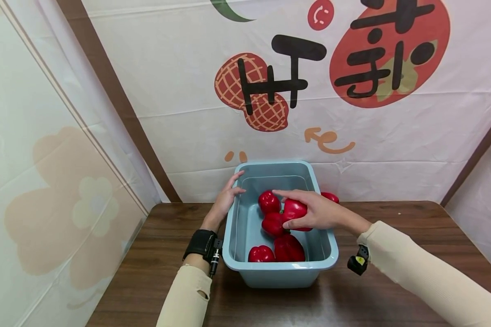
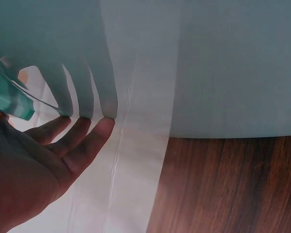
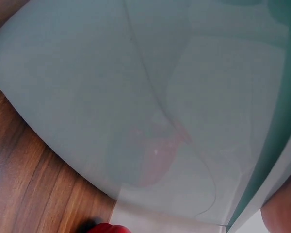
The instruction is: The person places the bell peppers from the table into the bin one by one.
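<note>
A smooth, pale blue plastic tub (image 1: 245, 222), rectangular with rounded corners and a rolled rim, stands on the dark wood-grain counter (image 1: 155, 254). The right hand (image 1: 315, 211) reaches in over the tub's 3 o'clock rim, its fingers curled round a glossy, lobed red pepper (image 1: 294, 210) held above the tub's middle. Four more red peppers (image 1: 275, 236) lie inside, waxy and bulbous, two near the 6 o'clock wall and two toward the centre; another pepper (image 1: 330, 196) rests on the counter just outside the tub at 2 o'clock. The left hand (image 1: 225, 200) rests on the 10 o'clock rim, fingers straight and slightly apart against the plastic. Behind hangs a creased white printed cloth (image 1: 180, 91).
</note>
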`<action>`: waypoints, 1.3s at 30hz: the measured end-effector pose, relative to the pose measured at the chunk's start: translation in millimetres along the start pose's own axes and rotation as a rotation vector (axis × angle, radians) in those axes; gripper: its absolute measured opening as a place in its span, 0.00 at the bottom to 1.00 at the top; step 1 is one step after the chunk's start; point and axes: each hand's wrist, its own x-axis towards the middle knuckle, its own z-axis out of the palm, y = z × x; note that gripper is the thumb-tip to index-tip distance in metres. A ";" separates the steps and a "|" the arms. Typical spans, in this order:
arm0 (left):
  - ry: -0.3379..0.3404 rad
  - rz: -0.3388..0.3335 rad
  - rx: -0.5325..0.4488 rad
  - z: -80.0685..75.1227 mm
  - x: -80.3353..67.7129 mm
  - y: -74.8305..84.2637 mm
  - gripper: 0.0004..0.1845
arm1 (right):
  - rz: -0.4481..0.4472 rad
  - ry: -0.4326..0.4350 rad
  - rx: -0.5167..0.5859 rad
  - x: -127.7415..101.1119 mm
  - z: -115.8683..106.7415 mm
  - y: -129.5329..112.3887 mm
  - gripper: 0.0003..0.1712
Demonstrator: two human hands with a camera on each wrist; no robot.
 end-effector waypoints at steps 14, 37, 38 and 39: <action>-0.015 -0.014 0.023 2.1 -16.1 21.1 0.33 | 0.004 -0.018 -0.036 0.7 3.1 -1.3 0.53; 0.040 0.028 0.027 2.0 -1.1 -2.4 0.32 | -0.013 -0.039 -0.089 -1.1 5.7 -0.9 0.52; 0.039 0.029 0.027 2.0 -1.1 -2.4 0.32 | -0.016 -0.039 -0.091 -1.2 5.7 -0.8 0.52; 0.037 0.028 0.027 2.0 -0.9 -2.5 0.32 | -0.017 -0.039 -0.092 -1.4 5.7 -0.7 0.52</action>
